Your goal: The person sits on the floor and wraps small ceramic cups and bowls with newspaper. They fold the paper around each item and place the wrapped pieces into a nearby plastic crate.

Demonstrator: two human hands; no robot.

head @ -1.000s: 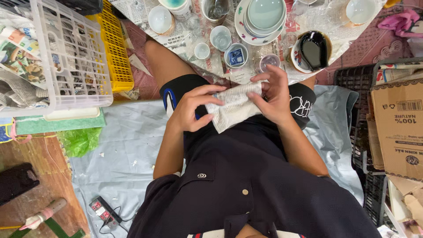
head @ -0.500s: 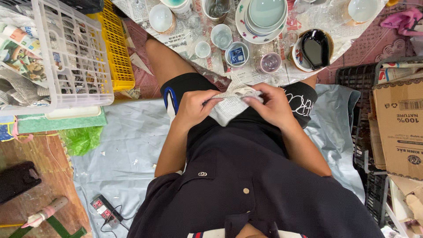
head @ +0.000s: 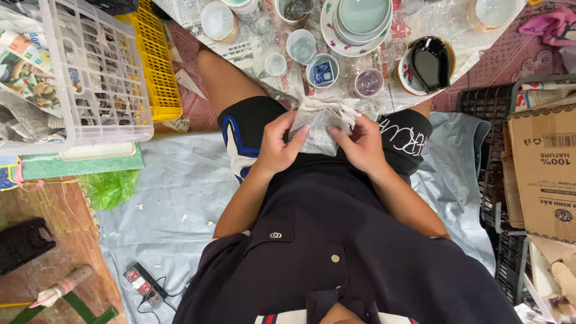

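Down on the lap, both hands close on a crumpled newspaper bundle (head: 320,127) that rests across the thighs. Left hand (head: 277,146) curls round its left edge, fingers bent and the thumb pressed flat on the paper; right hand (head: 360,144) pinches the right side, its fingers folded over the top. Paper looks grey with print, creased and bunched up, with white edges sticking out at the far end; something may be wrapped inside, but the folds hide it. Just beyond the bundle, on newspaper spread on the floor, stand a small blue cup (head: 322,71) and a pinkish glass (head: 368,82). Farther right sits a black dish (head: 429,62), and a stack of pale green plates (head: 360,18) lies at the far edge.
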